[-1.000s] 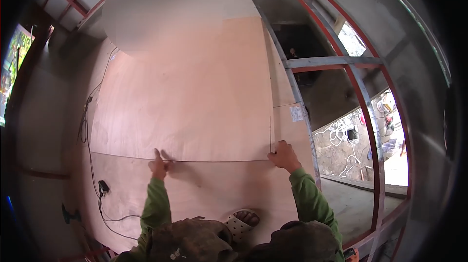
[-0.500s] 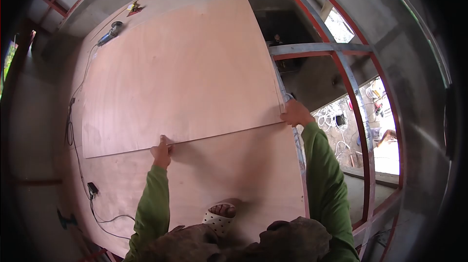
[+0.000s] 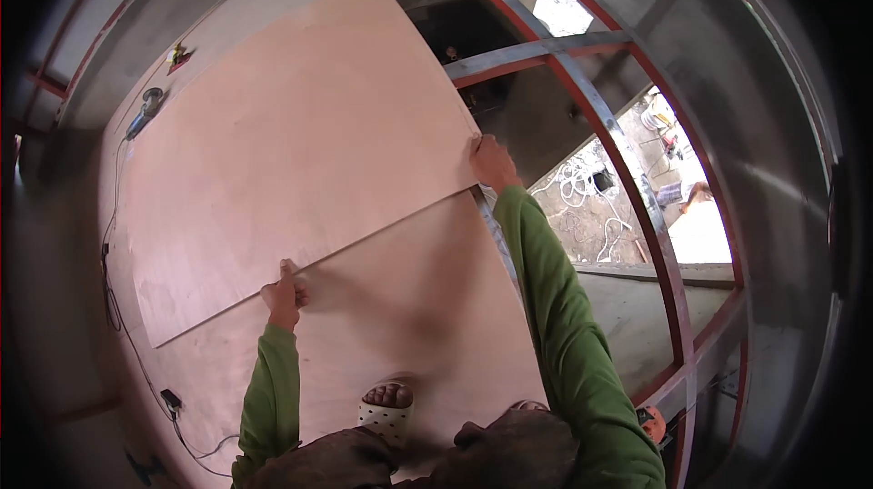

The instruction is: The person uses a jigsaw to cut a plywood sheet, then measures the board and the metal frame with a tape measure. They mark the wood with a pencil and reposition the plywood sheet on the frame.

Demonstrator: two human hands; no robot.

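Observation:
A large thin plywood sheet (image 3: 291,144) is held by both my hands over a second plywood sheet (image 3: 400,307) that lies on the floor. My left hand (image 3: 284,294) grips the top sheet's near edge, fingers curled onto it. My right hand (image 3: 493,162) is stretched out and clamps the sheet's right corner, close to a grey metal frame post. Both arms wear green sleeves. The top sheet is tilted, with its near edge running diagonally from lower left up to the right.
A steel frame (image 3: 582,107) with red and grey bars stands to the right, with a drop beyond it. A black cable (image 3: 114,307) runs along the left side to a plug (image 3: 170,398). A power tool (image 3: 144,112) lies far left. My sandalled foot (image 3: 386,403) rests on the lower sheet.
The top sheet has swung away and to the left, now lying flatter. My right hand moved up and away with its corner. My left hand stayed on the near edge and shifted slightly left.

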